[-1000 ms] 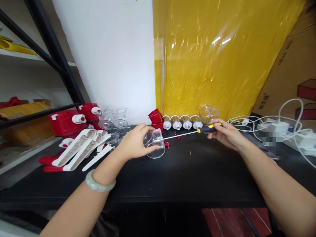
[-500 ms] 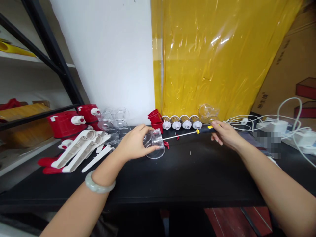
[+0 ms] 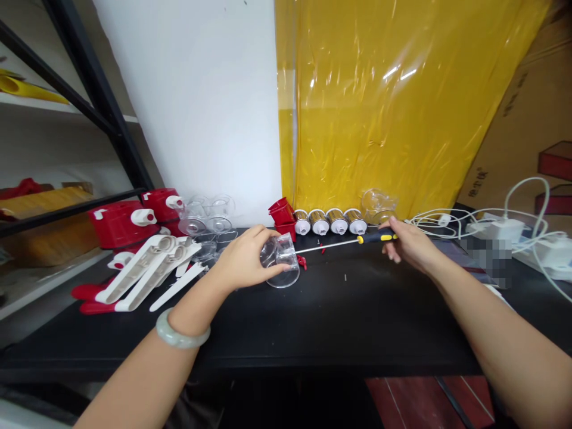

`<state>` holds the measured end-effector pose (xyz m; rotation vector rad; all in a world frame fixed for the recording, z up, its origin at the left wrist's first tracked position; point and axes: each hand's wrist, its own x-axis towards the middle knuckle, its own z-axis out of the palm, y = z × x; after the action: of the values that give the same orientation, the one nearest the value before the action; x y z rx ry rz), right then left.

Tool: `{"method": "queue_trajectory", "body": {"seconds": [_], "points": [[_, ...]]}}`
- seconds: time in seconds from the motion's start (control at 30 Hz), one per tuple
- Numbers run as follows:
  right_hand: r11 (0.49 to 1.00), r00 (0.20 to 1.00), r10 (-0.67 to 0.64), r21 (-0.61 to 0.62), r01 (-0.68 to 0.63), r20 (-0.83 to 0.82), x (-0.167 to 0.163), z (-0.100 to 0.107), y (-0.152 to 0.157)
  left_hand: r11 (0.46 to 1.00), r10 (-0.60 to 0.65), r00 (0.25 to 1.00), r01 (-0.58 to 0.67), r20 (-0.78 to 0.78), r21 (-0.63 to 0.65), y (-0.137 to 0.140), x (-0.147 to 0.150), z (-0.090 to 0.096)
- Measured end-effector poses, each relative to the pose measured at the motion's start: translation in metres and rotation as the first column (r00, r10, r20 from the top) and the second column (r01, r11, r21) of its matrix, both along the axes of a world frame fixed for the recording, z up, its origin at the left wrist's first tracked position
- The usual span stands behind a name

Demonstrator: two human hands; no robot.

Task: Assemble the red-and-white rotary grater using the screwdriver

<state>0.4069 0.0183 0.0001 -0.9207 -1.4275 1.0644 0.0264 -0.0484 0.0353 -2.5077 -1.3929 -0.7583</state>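
Note:
My left hand (image 3: 250, 259) is wrapped round a clear plastic cup-like part (image 3: 286, 256), which lies tilted on the black table. In my right hand (image 3: 404, 241) is the end of a screwdriver (image 3: 378, 238) with a black and yellow handle, fingers closed at its rear. The long thin shaft points left, and its tip reaches the clear part's near-right side; the exact contact point is hard to make out. Small red pieces (image 3: 302, 262) lie just behind the shaft, beside the clear part.
White filter cartridges (image 3: 319, 223) line the back, next to red cups (image 3: 282, 215) and another clear part (image 3: 379, 205). On the left are white-and-red handles (image 3: 145, 277), red housings (image 3: 118, 223) and clear parts (image 3: 205, 214). White cables and plugs (image 3: 503, 229) sit at the right.
My right hand has shifted slightly back along the screwdriver, so more of its handle shows. My left hand keeps its hold on the clear part.

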Motion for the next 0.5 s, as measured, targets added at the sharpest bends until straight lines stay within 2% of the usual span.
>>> {"method": "queue_trajectory", "body": {"seconds": [0.13, 0.2, 0.37, 0.5], "points": [[0.992, 0.981, 0.125, 0.043, -0.120, -0.145, -0.0028, 0.0041, -0.0021, 1.000, 0.008, 1.000, -0.008, -0.006, -0.014, -0.0003, 0.0001, 0.0001], [0.992, 0.984, 0.119, 0.066, -0.111, -0.136, -0.0023, 0.0045, -0.0027, 1.000, 0.009, 1.000, -0.009, -0.010, -0.013, -0.0004, 0.0006, 0.0002], [1.000, 0.999, -0.024, 0.004, 0.024, 0.023, -0.0001, 0.0002, 0.0000, 1.000, 0.002, 1.000, -0.002, -0.008, -0.011, 0.0000, 0.0011, 0.0000], [0.995, 0.987, 0.095, 0.027, -0.092, -0.130, -0.0017, 0.0032, -0.0014, 1.000, 0.000, 1.000, 0.000, -0.003, -0.011, 0.0004, 0.0006, -0.0004]]}}
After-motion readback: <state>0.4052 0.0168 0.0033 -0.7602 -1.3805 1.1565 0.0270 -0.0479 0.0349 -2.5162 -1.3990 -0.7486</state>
